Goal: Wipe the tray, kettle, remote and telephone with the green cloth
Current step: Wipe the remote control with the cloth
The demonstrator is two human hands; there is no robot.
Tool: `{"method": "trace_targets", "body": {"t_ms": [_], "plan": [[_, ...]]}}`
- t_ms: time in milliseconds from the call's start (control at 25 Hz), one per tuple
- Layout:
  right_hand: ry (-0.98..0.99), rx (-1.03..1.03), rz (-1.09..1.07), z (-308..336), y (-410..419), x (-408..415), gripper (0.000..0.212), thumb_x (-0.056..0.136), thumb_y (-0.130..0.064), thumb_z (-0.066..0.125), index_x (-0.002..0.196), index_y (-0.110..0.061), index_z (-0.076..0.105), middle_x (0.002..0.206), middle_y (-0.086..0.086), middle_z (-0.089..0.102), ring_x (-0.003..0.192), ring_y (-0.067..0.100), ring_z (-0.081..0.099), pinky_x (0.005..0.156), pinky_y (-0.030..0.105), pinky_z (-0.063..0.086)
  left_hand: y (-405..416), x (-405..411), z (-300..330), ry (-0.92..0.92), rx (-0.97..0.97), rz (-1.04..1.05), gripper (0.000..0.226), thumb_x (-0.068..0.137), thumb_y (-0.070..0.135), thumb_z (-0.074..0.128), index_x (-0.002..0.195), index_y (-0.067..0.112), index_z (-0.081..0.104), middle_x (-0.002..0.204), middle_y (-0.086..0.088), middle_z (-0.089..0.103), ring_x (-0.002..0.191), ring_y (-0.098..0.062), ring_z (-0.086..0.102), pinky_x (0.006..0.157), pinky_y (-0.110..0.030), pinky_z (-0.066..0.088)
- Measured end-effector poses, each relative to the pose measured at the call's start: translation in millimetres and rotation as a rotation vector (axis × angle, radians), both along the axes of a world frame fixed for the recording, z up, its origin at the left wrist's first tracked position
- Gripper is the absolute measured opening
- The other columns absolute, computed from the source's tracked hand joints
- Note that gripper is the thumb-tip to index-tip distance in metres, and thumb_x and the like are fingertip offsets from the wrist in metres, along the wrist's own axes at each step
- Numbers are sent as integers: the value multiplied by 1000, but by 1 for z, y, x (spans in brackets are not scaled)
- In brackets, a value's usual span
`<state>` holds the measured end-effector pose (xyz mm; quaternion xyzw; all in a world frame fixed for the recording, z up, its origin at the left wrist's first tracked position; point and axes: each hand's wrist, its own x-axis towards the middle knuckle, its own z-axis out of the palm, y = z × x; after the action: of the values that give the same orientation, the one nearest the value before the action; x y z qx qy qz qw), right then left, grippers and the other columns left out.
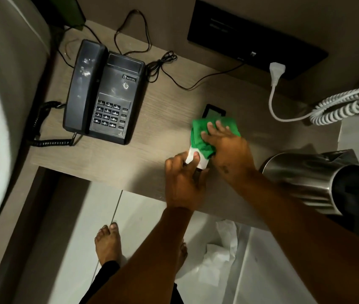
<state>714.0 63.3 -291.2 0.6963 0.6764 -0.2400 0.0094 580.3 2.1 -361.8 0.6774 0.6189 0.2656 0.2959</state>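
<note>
Remote (212,110) lies lengthwise away, under green cloth (205,137).

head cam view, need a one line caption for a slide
Right hand presses the green cloth over the remote while the left hand steadies its near end, beside telephone and kettle.

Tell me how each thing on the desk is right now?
green cloth: pressed flat on the remote by the right hand.
remote: lying on the desk, mostly covered, near end held by the left hand.
telephone: handset on its cradle, smudged.
kettle: untouched at the right edge.
white plug: unplugged, lying loose.
</note>
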Motion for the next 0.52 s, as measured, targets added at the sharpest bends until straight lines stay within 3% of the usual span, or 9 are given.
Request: {"method": "trace_targets", "body": {"t_ms": [120, 200, 280, 360, 440, 520], "plan": [[16, -4, 64, 3, -10, 7, 50, 85, -2, 60, 133, -13, 50, 150, 13, 37, 142, 31, 26, 118, 45, 21, -1, -1, 0, 16, -32, 13, 36, 80, 36, 75, 112, 19, 71, 117, -13, 61, 105, -25, 43, 80, -45, 56], [-109, -20, 45, 0, 18, 16, 54, 85, -2, 57, 135, -20, 48, 151, 12, 37, 139, 34, 32, 113, 47, 32, -1, 0, -1, 40, -6, -4, 39, 81, 38, 74, 115, 18, 70, 116, -14, 62, 103, -25, 44, 79, -43, 55], [-179, 22, -53, 0, 51, 19, 44, 89, -5, 54, 130, -23, 52, 138, 15, 52, 121, 38, 51, 98, 45, 46, -1, 0, -1, 44, -5, -16, 42, 82, 38, 75, 118, 17, 69, 116, -15, 63, 102, -30, 48, 78, -44, 55], [-193, 98, -115, 2, 68, 15, 35, 91, -8, 52, 123, -22, 57, 123, 16, 61, 106, 38, 59, 88, 43, 51, 0, 0, 0, 55, -2, -18, 43, 81, 36, 77, 118, 17, 69, 116, -16, 64, 100, -33, 52, 77, -43, 55], [-185, 118, -76, -4, 52, 7, 39, 88, -5, 54, 125, -20, 56, 132, 16, 56, 115, 40, 55, 92, 45, 49, -2, 0, 0, 46, 4, -8, 42, 81, 35, 78, 118, 16, 70, 116, -16, 64, 101, -34, 52, 77, -42, 55], [-93, 112, -58, -9, 13, -3, 52, 84, -2, 55, 133, -18, 49, 147, 12, 43, 136, 34, 37, 108, 42, 35, -1, -1, 1, -6, -20, -8, 39, 82, 33, 76, 117, 16, 71, 118, -15, 63, 104, -33, 51, 79, -41, 54]]}}
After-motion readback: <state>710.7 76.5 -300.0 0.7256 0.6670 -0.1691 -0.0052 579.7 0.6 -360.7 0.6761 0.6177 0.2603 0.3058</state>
